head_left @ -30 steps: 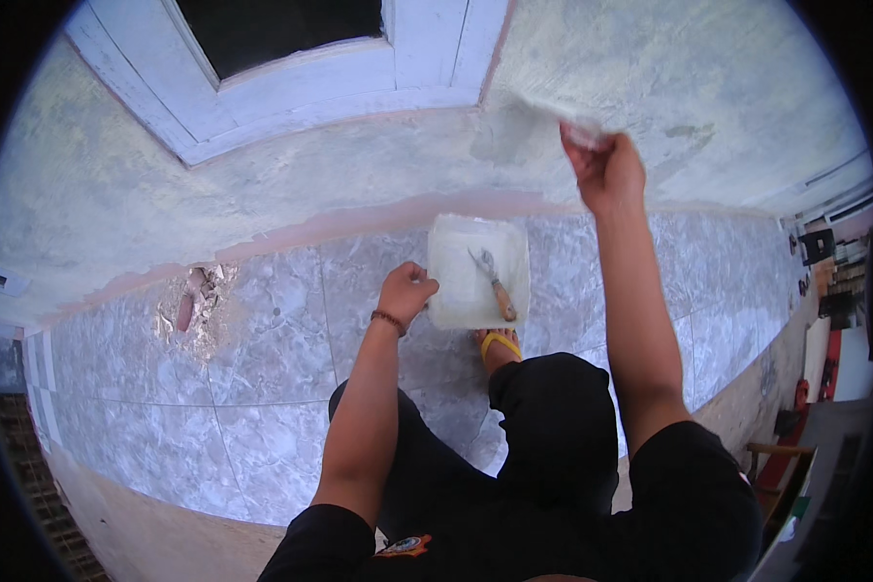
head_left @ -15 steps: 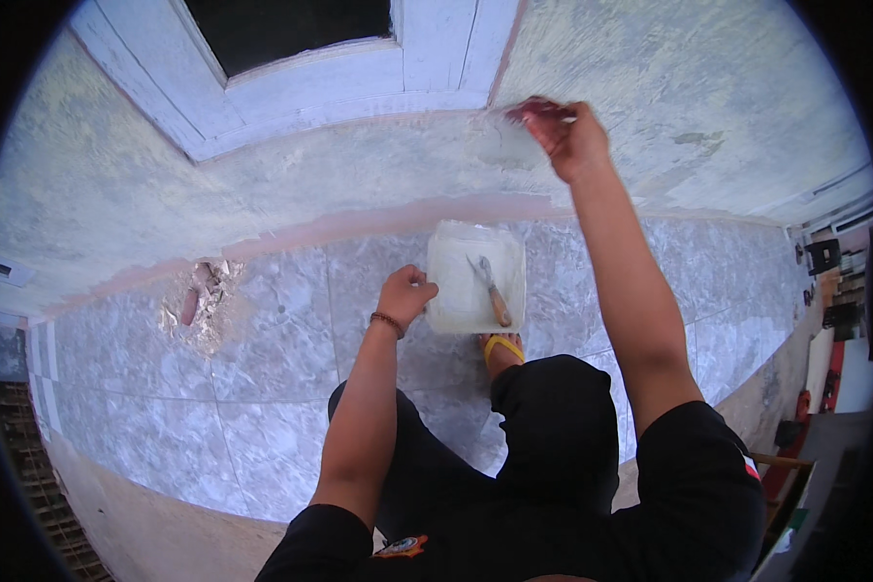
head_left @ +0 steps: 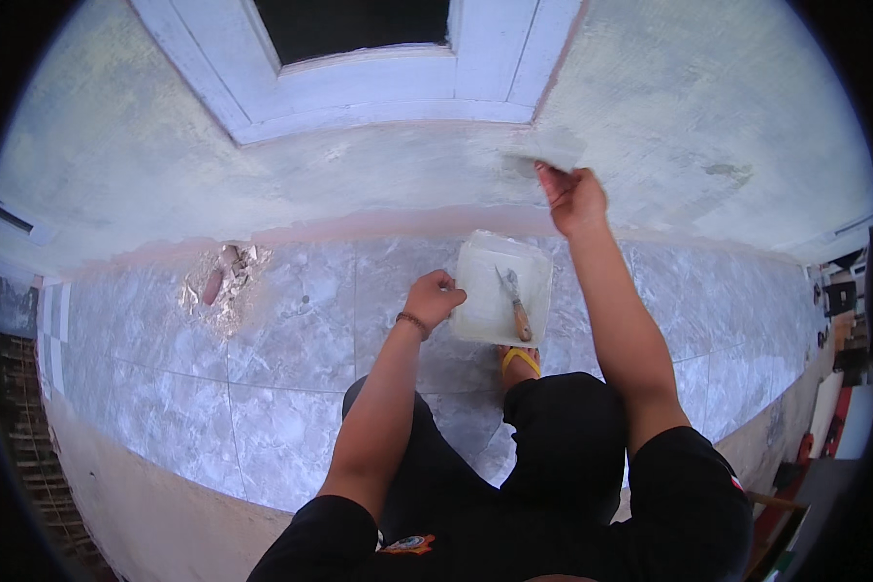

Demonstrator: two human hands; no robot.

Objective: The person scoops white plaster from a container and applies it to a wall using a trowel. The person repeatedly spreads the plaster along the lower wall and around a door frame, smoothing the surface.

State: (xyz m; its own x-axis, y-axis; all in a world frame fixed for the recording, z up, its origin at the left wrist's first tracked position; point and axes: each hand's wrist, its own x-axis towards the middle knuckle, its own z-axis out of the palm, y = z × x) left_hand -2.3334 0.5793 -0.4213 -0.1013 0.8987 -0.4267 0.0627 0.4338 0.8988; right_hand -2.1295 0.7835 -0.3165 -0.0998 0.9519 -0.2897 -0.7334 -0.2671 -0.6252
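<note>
My right hand (head_left: pixel 576 204) grips a flat scraper (head_left: pixel 545 167) against the pale, patchily coated wall (head_left: pixel 407 165), just below the lower right corner of a white window frame. The blade is blurred and partly hidden by my fingers. My left hand (head_left: pixel 437 301) is closed on the left edge of a square, off-white tray (head_left: pixel 470 325). A knife-like tool (head_left: pixel 520 320) with a wooden handle and metal blade lies in the tray, above my sandalled foot.
Grey marbled floor tiles (head_left: pixel 291 369) run along the wall's base. A crumpled shiny sheet (head_left: pixel 247 281) with a pinkish lump (head_left: pixel 213 285) lies at left. A white window frame (head_left: pixel 378 102) is above. Assorted dark objects (head_left: pixel 839 301) stand at the far right.
My right hand and scraper have moved down the wall, relative to the window, since the earlier frames. My left hand stays on the tray. The view has shifted slightly.
</note>
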